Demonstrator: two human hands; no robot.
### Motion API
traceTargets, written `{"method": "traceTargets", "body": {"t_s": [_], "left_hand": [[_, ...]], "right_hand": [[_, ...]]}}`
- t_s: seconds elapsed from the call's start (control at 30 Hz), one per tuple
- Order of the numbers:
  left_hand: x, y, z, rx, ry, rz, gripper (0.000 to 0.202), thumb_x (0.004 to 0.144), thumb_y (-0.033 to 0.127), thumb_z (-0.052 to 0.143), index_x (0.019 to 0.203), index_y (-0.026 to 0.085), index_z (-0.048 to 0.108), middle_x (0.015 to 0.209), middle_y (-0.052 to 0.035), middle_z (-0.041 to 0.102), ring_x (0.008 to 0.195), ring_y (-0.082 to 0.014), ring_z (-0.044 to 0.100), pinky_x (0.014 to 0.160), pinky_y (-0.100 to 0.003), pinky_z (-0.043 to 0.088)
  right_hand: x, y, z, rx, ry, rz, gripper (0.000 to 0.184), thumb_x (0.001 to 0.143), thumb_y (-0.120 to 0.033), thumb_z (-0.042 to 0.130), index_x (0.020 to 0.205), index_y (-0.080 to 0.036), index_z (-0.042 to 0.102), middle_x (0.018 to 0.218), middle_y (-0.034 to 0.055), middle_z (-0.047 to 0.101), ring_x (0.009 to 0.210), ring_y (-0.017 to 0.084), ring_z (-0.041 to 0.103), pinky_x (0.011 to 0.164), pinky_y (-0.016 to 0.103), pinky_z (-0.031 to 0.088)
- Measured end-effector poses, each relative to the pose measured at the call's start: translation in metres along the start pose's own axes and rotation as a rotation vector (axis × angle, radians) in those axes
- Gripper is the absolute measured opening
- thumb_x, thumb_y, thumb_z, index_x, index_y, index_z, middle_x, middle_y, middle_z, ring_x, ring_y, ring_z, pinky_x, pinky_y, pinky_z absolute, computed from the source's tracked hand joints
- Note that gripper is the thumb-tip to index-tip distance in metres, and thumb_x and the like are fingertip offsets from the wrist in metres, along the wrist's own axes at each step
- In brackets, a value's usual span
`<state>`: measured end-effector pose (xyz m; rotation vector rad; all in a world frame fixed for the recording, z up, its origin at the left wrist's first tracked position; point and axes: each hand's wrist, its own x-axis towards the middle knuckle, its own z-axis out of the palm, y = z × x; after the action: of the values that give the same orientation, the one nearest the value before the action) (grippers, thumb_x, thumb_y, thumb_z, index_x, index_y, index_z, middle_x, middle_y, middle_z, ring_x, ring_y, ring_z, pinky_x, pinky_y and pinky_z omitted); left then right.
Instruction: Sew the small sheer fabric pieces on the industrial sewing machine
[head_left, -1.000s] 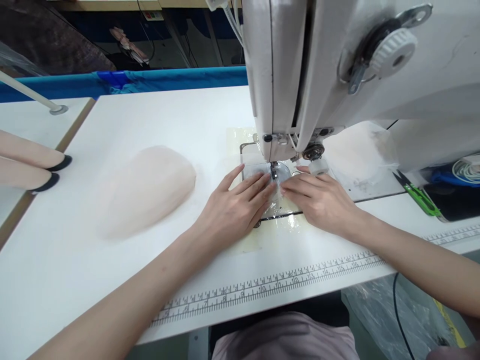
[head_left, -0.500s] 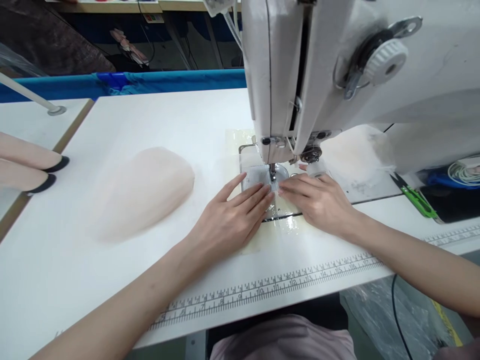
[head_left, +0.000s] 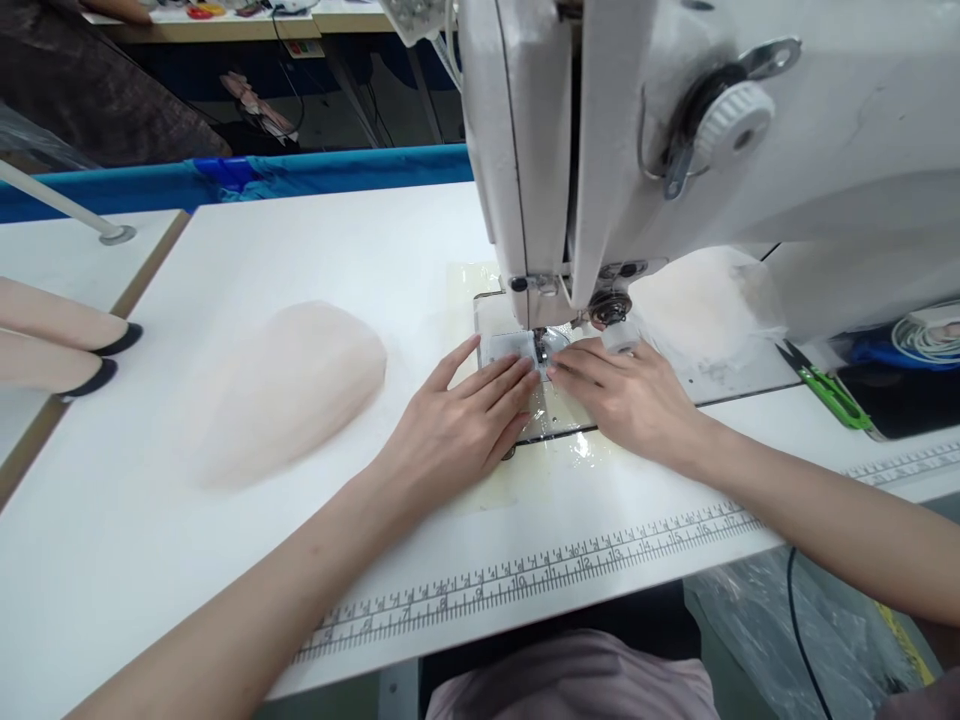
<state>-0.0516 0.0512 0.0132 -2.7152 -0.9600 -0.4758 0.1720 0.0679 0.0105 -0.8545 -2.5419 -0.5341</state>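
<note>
My left hand (head_left: 457,425) lies flat on the white table (head_left: 300,240), fingers stretched toward the needle and pressing a small, sheer white piece of fabric (head_left: 510,350) on the needle plate. My right hand (head_left: 626,400) lies flat opposite it, fingertips meeting the left hand's just in front of the presser foot (head_left: 541,345). The white sewing machine (head_left: 675,150) rises directly behind both hands. A white cap sits on one right finger near the machine.
A pale pink mound of sheer fabric (head_left: 289,390) lies to the left on the table. Another pale pile (head_left: 697,300) sits behind the machine arm. Green snips (head_left: 829,392) lie at the right. Printed rulers run along the front edge. Two skin-toned forms with black tips (head_left: 67,345) lie far left.
Both hands have slid a little away from me, toward the needle, with the small piece under them. The view has shifted slightly.
</note>
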Motion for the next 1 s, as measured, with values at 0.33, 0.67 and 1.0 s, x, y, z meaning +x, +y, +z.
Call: {"method": "traceTargets", "body": {"t_s": [0.33, 0.67, 1.0], "left_hand": [[0.005, -0.008, 0.004, -0.037, -0.058, -0.078, 0.042, 0.101, 0.032, 0.038, 0.133, 0.01, 0.054, 0.135, -0.0099, 0.058, 0.127, -0.0254, 0.054, 0.113, -0.052, 0.034], [0.005, -0.011, 0.011, -0.11, -0.057, -0.213, 0.046, 0.101, 0.034, 0.033, 0.133, 0.008, 0.054, 0.137, -0.0109, 0.057, 0.13, -0.0242, 0.051, 0.108, -0.042, 0.045], [0.004, -0.014, -0.046, -0.317, -0.286, -0.478, 0.03, 0.096, 0.03, 0.038, 0.099, 0.021, 0.067, 0.101, -0.0057, 0.073, 0.09, -0.0239, 0.068, 0.076, -0.035, 0.052]], "right_hand": [[0.0, 0.002, 0.001, -0.031, -0.004, 0.024, 0.033, 0.091, -0.002, 0.041, 0.105, -0.012, 0.069, 0.11, 0.0046, 0.073, 0.091, 0.018, 0.063, 0.102, 0.04, 0.039], [0.0, 0.003, -0.006, 0.012, 0.005, 0.051, 0.033, 0.089, -0.003, 0.042, 0.102, -0.016, 0.069, 0.106, 0.0018, 0.074, 0.089, 0.016, 0.064, 0.103, 0.038, 0.039], [0.0, -0.004, -0.013, 0.579, 0.044, 0.071, 0.04, 0.09, -0.015, 0.053, 0.13, -0.019, 0.053, 0.135, 0.0089, 0.059, 0.121, 0.021, 0.057, 0.096, 0.04, 0.049]]}}
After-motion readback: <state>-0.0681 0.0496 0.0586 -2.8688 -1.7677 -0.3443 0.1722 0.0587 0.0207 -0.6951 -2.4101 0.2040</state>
